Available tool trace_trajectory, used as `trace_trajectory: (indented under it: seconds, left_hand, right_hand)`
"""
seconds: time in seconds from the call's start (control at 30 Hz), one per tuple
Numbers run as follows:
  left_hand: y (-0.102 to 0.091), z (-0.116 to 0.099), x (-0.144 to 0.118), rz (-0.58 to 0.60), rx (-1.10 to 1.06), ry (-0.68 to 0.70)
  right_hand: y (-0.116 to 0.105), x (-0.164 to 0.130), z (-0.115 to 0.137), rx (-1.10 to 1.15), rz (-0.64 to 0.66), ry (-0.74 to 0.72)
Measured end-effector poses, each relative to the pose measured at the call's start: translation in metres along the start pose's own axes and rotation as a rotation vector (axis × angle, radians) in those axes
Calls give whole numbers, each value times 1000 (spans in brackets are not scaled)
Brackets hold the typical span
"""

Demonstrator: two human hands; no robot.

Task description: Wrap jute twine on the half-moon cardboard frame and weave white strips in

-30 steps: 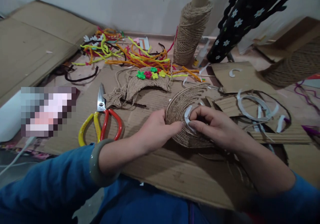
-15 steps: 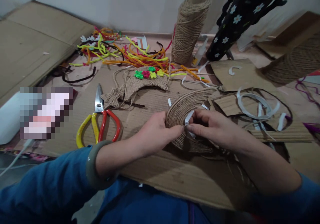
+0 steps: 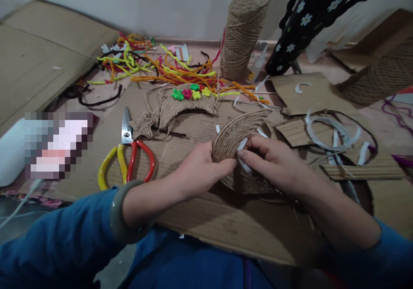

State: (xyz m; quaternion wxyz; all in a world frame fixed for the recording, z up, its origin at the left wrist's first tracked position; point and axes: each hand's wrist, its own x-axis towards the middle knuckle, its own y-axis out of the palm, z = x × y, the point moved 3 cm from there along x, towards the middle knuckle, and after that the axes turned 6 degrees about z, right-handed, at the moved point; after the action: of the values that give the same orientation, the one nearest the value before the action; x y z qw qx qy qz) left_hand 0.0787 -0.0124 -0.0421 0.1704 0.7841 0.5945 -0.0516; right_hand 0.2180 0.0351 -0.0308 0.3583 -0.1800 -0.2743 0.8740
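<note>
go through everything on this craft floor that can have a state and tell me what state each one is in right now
Left hand: pressing the twine-wound ring's edge.
Right hand: pinching the white strip.
Twine-wound ring: flat on the cardboard, partly wrapped.
White strip: partly peeled up from the ring.
Scissors: shut, lying flat, untouched.
Twine cone: upright, still thickly wound.
Flowered twine piece: lying flat, flowers on top.
Pipe cleaners: loose, tangled heap.
</note>
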Motion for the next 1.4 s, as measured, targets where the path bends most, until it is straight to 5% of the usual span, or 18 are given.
trace_trajectory:
  seconds: [0.8,1.17,1.4]
  left_hand:
    - [-10,3,6,-97,-96,63]
    - [-8,8,3,-98,-364,-21]
    - [-8,9,3,-140,-344,12]
  right_hand:
    - [-5,-5,-10,82,107,-9]
    - [1,-8,-3,-4,-24,-37]
    - [-1,-6,-7,90,45,-10]
